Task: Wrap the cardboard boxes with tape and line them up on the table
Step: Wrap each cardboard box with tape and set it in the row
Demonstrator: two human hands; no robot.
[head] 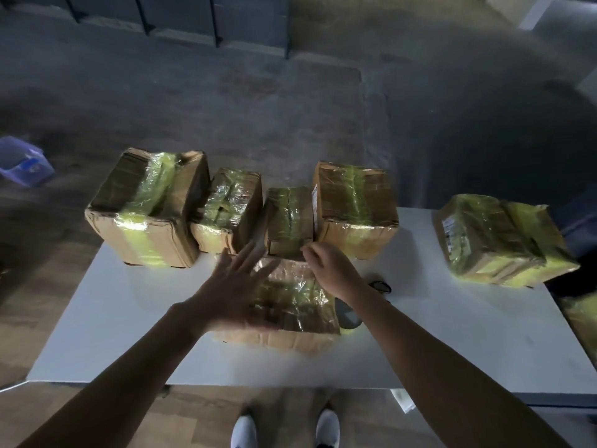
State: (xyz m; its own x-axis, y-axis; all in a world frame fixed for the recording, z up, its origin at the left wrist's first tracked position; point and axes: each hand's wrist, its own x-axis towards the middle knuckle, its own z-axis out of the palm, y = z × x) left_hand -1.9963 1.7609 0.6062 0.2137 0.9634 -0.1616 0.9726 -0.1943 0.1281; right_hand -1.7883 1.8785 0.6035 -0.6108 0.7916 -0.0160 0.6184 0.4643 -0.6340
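Several cardboard boxes wrapped in yellowish clear tape stand on the white table. A row runs along the far edge: a large box, a medium box, a small box and another large box. A fifth box sits apart at the right. A nearer box lies in front of the row. My left hand, blurred, lies flat with fingers spread over that near box's top. My right hand has its fingers curled at the near box's far edge, by the small box.
A tape roll and dark scissors handles lie on the table just right of the near box. A blue basket sits on the floor at the left. Another wrapped box shows at the right edge. My white shoes are below the table.
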